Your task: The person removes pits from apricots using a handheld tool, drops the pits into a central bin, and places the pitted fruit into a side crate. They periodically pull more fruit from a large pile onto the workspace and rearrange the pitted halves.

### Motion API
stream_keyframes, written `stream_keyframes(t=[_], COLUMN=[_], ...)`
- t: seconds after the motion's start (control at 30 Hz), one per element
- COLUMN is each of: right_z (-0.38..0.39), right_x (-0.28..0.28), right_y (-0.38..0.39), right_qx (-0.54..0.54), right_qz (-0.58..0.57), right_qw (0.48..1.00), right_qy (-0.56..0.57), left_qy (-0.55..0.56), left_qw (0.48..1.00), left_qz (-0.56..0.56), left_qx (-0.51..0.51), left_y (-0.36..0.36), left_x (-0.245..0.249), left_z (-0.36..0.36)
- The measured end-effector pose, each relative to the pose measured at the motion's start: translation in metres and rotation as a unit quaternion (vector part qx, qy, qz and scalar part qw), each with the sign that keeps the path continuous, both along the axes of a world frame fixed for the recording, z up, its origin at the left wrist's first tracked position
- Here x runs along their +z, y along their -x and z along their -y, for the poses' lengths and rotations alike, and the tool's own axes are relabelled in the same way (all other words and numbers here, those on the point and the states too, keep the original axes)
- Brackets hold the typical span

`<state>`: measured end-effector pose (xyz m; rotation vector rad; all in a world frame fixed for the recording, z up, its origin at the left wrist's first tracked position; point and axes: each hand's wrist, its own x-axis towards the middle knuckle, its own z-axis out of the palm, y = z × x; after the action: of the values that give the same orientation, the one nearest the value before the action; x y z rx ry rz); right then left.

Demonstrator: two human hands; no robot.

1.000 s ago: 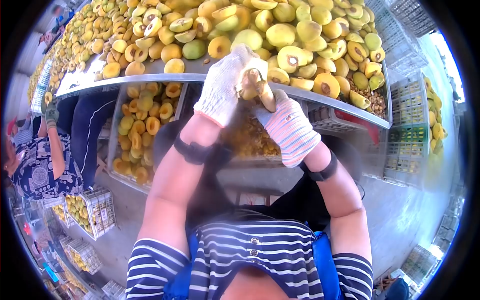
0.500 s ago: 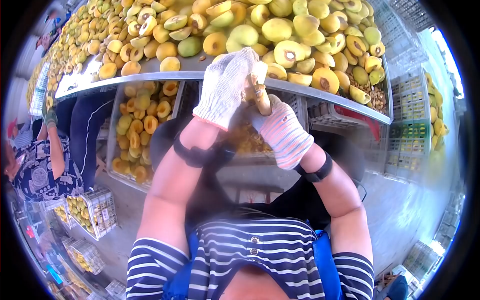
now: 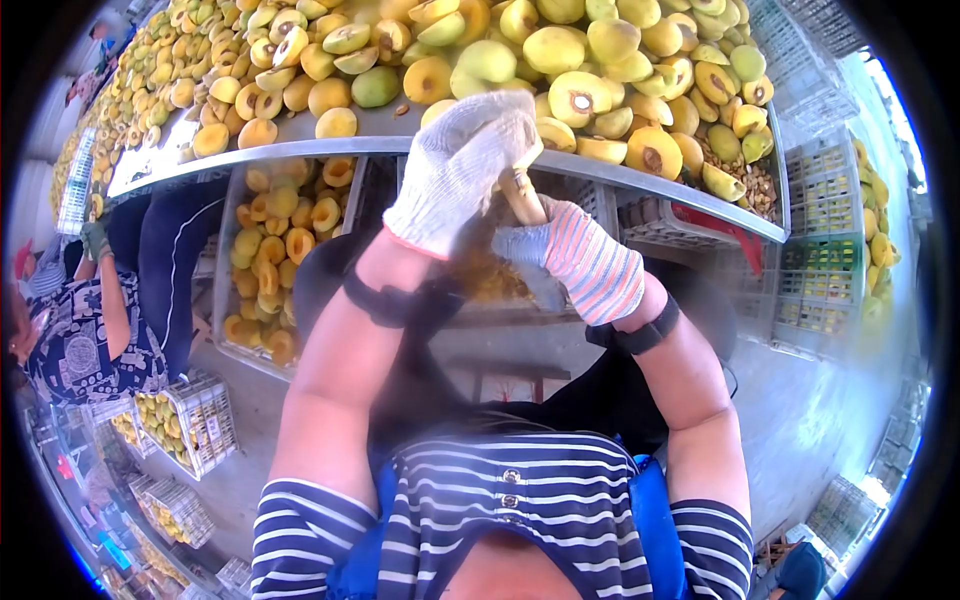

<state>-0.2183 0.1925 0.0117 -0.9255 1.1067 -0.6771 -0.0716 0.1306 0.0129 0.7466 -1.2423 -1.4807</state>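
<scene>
Down and out toward 4 o'clock is where the striped-gloved right hand has dropped since a second ago, its wrist now turned flatter. The white-gloved left hand has curled further over, so the fruit that showed between the gloves is now covered.

From where I stand, the left hand is closed tight in a fist around that fruit, held up against the steel table edge. The fruit itself is hidden under the glove. The right hand is wrapped around the lower end of a tool with a brown wooden handle. Its working end disappears under the left glove's fingers, so I cannot tell what it is touching.

The fruit sits at about 11 o'clock from the right hand, close above it. The tool's long axis runs along that same line, from 5 o'clock at the striped palm up to 11 o'clock into the white fist. The left hand is on the fruit; the right reaches it only through the tool.

At 12 o'clock the table carries a heap of yellow halves, with a pile of pits at 2 o'clock. A crate of halves sits under the table at 9 o'clock, and beyond it a co-worker in a patterned top.
</scene>
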Motion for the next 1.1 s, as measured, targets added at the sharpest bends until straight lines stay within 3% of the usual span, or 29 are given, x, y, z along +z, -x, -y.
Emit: stream_keyframes(t=[0.03, 0.07, 0.1, 0.17, 0.2, 0.27, 0.33, 0.37, 0.4, 0.43, 0.47, 0.5, 0.53, 0.6, 0.67, 0.73, 0.8, 0.87, 1.0, 1.1], right_z=[-0.001, -0.001, 0.0, -0.001, -0.003, -0.007, -0.01, -0.015, -0.014, -0.012, -0.011, -0.012, -0.015, -0.021, -0.025, -0.025, -0.029, -0.028, -0.029, -0.034], right_x=[-0.003, -0.001, 0.004, 0.006, 0.004, -0.009, -0.019, -0.014, -0.007, -0.002, 0.001, 0.001, 0.002, 0.005, 0.005, 0.004, 0.005, 0.001, 0.003, 0.014], right_y=[0.002, 0.004, 0.006, 0.009, 0.011, 0.012, 0.004, 0.009, 0.012, 0.019, 0.026, 0.031, 0.035, 0.039, 0.035, 0.033, 0.03, 0.028, 0.031, 0.036], right_qx=[0.046, 0.048, 0.069, 0.088, 0.099, 0.11, 0.102, 0.086, 0.086, 0.096, 0.106, 0.096, 0.097, 0.112, 0.104, 0.09, 0.077, 0.017, -0.008, 0.036], right_qz=[-0.058, -0.058, -0.061, -0.064, -0.025, 0.014, -0.014, 0.029, 0.029, 0.042, 0.054, 0.08, 0.08, 0.032, 0.039, 0.035, 0.055, 0.066, 0.076, 0.1], right_qw=[0.994, 0.994, 0.995, 0.994, 0.992, 0.986, 0.988, 0.996, 0.996, 0.992, 0.984, 0.983, 0.983, 0.99, 0.991, 0.993, 0.994, 0.997, 0.997, 0.993], right_qy=[0.077, 0.076, 0.024, -0.028, -0.076, -0.124, 0.119, -0.01, -0.009, -0.069, -0.129, -0.136, -0.131, -0.083, -0.077, -0.063, -0.058, -0.037, -0.02, -0.057], left_qy=[-0.076, -0.151, -0.153, 0.022, 0.021, -0.087, -0.131, -0.145, -0.157, 0.228, 0.231, 0.0, -0.23, -0.224, -0.318, -0.322, -0.36, -0.333, -0.319, -0.293], left_qw=[0.997, 0.986, 0.986, 0.995, 0.995, 0.973, 0.964, 0.961, 0.957, 0.948, 0.948, 0.986, 0.958, 0.957, 0.927, 0.93, 0.899, 0.9, 0.902, 0.915], left_qz=[-0.033, -0.068, -0.07, 0.074, 0.073, 0.111, 0.1, 0.063, 0.025, 0.126, 0.126, 0.013, -0.101, -0.138, -0.172, -0.159, -0.244, -0.277, -0.29, -0.277], left_qx=[-0.006, -0.012, -0.01, -0.064, -0.066, -0.181, -0.209, -0.226, -0.243, -0.182, -0.181, -0.166, -0.138, -0.119, -0.096, -0.074, -0.043, -0.049, 0.014, -0.032], left_y=[0.0, 0.0, -0.001, -0.004, -0.005, -0.007, -0.002, -0.002, -0.001, 0.001, 0.003, 0.004, 0.004, 0.001, -0.001, 0.001, 0.003, 0.008, 0.023, 0.025], left_x=[-0.002, -0.001, -0.002, -0.004, -0.003, 0.0, 0.001, 0.0, 0.001, -0.003, -0.003, -0.002, -0.002, -0.016, -0.011, -0.017, -0.031, -0.027, -0.012, 0.002], left_z=[0.0, -0.001, 0.0, 0.009, 0.014, 0.022, 0.015, 0.012, 0.011, 0.016, 0.014, 0.009, 0.006, 0.006, 0.0, -0.006, -0.009, -0.023, -0.04, -0.04])
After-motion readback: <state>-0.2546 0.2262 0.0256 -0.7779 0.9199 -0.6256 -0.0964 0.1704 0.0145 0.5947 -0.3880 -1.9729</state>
